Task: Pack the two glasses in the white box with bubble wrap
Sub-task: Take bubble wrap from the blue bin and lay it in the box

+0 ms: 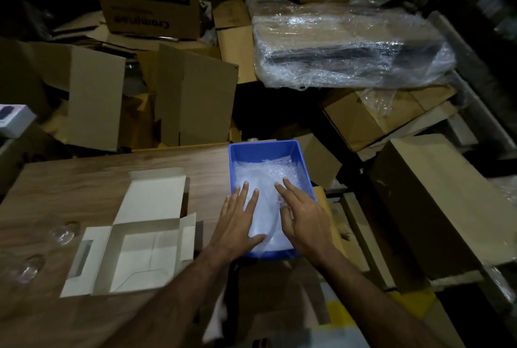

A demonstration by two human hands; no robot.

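Note:
A white box (140,258) lies open on the wooden table (70,180), flaps spread, nothing inside it. Two clear glasses lie on their sides left of it: one (65,231) nearer the box, the other (28,266) at the table's left edge. A blue plastic bin (268,149) at the table's right end holds bubble wrap (265,177). My left hand (237,224) lies flat on the wrap over the bin's left side, fingers straight. My right hand (302,216) reaches into the bin from the right, fingers extended onto the wrap, some lower fingers bent into it.
Brown cardboard boxes crowd the floor beyond and right of the table, among them an open carton (193,96). A package wrapped in plastic film (349,48) rests on boxes at the back right. A small white box (14,121) sits at the far left.

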